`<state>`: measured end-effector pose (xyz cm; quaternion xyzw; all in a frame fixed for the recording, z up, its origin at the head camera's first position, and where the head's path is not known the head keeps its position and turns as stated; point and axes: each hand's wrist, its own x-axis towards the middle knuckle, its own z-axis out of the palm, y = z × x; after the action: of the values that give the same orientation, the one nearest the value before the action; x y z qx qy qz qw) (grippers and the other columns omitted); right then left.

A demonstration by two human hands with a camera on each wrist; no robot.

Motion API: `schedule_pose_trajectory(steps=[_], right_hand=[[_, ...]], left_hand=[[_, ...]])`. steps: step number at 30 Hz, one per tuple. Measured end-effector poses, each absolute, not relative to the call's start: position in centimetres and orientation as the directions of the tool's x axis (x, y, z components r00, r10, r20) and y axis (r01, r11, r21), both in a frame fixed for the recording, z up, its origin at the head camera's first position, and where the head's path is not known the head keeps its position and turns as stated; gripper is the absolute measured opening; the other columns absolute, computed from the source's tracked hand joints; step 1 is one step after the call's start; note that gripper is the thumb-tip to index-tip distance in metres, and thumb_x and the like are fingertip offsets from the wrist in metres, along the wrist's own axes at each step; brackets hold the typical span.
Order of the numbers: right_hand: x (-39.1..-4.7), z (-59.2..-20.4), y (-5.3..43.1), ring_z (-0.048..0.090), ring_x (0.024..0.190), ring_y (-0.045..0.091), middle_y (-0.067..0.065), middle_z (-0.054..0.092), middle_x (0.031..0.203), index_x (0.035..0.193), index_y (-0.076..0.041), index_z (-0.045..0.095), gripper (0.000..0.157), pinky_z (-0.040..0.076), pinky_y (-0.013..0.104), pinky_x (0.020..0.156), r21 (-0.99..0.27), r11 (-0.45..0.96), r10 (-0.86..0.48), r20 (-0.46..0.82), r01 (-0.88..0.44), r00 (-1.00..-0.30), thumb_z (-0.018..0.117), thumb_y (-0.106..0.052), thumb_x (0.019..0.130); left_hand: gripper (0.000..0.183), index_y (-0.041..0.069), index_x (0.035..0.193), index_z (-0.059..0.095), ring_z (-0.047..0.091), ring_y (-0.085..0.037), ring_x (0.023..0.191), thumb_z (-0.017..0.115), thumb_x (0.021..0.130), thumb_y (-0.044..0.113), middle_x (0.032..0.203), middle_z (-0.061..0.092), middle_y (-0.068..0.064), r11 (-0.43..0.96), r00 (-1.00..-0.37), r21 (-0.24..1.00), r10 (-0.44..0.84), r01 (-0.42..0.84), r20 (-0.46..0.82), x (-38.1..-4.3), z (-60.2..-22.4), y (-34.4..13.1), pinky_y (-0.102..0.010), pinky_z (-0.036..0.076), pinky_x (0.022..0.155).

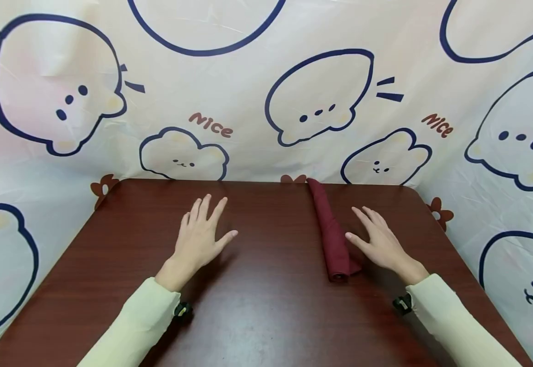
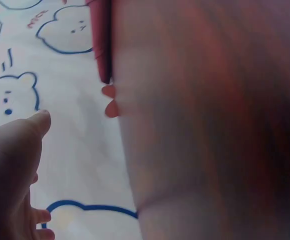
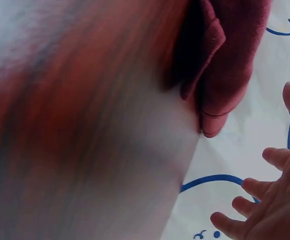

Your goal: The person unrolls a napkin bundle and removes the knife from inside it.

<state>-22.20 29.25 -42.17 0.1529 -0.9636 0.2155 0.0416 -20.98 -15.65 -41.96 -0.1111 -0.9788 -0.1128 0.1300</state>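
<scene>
A dark red cloth (image 1: 328, 229), rolled into a long tube, lies on the table right of its middle, from the back edge toward the front. At its near end the coiled layers show, and a loose flap sticks out to the right. My right hand (image 1: 382, 243) is just right of the roll, fingers extended and holding nothing. In the right wrist view the cloth (image 3: 232, 55) stands beside that hand's fingers (image 3: 257, 189). Left of the roll, across a stretch of table, my left hand (image 1: 197, 237) has its fingers spread, with nothing in it.
The brown wood-grain table (image 1: 257, 306) reaches back to a pale curtain (image 1: 248, 92) printed with blue-outlined cartoon bears. The curtain also hangs along the left and right sides. Each wrist wears a small dark device (image 1: 402, 304) by the pale sleeve cuff.
</scene>
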Motion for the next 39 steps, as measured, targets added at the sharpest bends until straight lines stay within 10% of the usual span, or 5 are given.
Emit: schedule_pose_trajectory(steps=[21, 31, 39], right_hand=[[-21.4, -43.8, 31.5, 0.052, 0.13, 0.042, 0.021, 0.059, 0.137, 0.138, -0.002, 0.057, 0.05, 0.041, 0.065, 0.105, -0.569, 0.734, -0.343, 0.161, -0.371, -0.925, 0.068, -0.029, 0.098], [-20.5, -43.9, 32.6, 0.065, 0.109, 0.024, 0.01, 0.07, 0.119, 0.121, -0.006, 0.068, 0.031, 0.053, 0.029, 0.093, -0.637, 0.665, -0.419, 0.113, -0.389, -0.901, 0.074, -0.018, 0.093], [-20.5, -44.8, 32.1, 0.059, 0.101, 0.013, 0.002, 0.07, 0.109, 0.106, -0.014, 0.072, 0.018, 0.048, 0.027, 0.09, -0.647, 0.625, -0.483, 0.119, -0.437, -0.867, 0.078, -0.015, 0.089]], left_hand=[[0.066, 0.016, 0.154, 0.043, 0.043, -0.039, 0.142, 0.064, 0.098, 0.043, 0.156, 0.043, -0.017, 0.864, -0.923, 0.352, 0.271, 0.359, 0.274, -21.4, -42.3, -10.4, -0.059, 0.044, 0.108], [0.058, 0.017, 0.15, 0.048, 0.044, -0.034, 0.143, 0.064, 0.099, 0.04, 0.153, 0.048, -0.013, 0.827, -0.906, 0.381, 0.335, 0.414, 0.257, -22.1, -41.3, -6.7, -0.056, 0.045, 0.109], [0.053, 0.015, 0.146, 0.052, 0.046, -0.033, 0.141, 0.064, 0.099, 0.037, 0.148, 0.053, -0.013, 0.794, -0.891, 0.405, 0.382, 0.453, 0.246, -21.9, -41.6, -3.9, -0.054, 0.046, 0.108]])
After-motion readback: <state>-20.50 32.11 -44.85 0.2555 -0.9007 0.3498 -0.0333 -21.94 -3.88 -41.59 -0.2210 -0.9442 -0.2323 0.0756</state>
